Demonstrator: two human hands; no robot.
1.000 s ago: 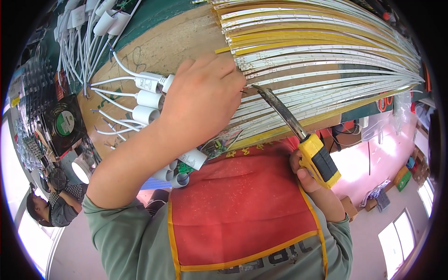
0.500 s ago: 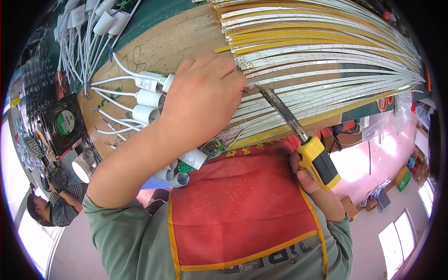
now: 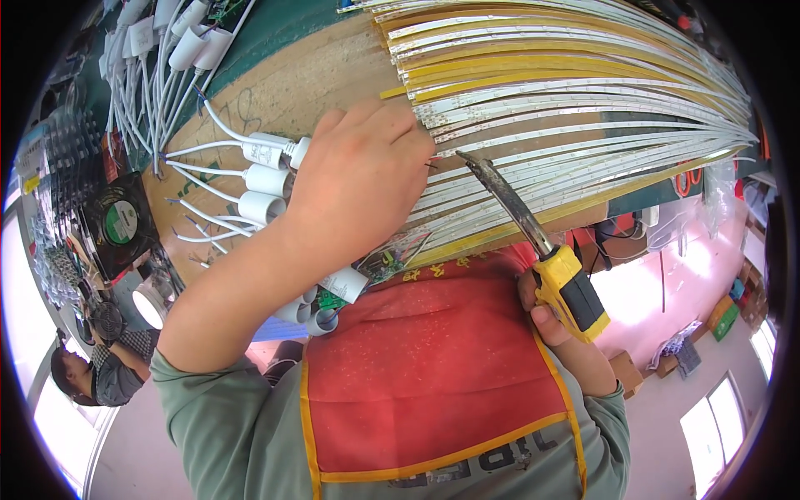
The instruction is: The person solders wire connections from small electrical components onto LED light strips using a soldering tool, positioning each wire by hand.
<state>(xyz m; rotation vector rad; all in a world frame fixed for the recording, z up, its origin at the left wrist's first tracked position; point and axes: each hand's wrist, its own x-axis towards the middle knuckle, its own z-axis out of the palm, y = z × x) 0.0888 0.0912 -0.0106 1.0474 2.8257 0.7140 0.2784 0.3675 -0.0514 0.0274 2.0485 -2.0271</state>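
My left hand (image 3: pixel 358 179) is closed at the cut ends of the white LED strips (image 3: pixel 517 137), its fingertips pinching a thin wire (image 3: pixel 432 165), of which only a short dark and reddish bit shows. My right hand (image 3: pixel 547 323) grips a yellow and black soldering iron (image 3: pixel 575 292) by its handle. The long, darkened metal barrel slants up and left over the strips, and its tip sits just right of my left fingertips, a small gap between them. Beneath my left wrist lie white cylindrical housings (image 3: pixel 267 178) with white cables, and small green circuit boards (image 3: pixel 385 260).
A brown board (image 3: pixel 325 58) lies under the strips on a green bench. More white cabled housings (image 3: pixel 190 46) are heaped at far left, beside a black fan (image 3: pixel 121 221). Another person (image 3: pixel 104 371) sits at lower left. Boxes (image 3: pixel 718 315) stand at the right.
The soldering iron's tip and my left fingertips have drawn slightly apart. Both grips look the same, and the strips and housings have only shifted a little in the picture.
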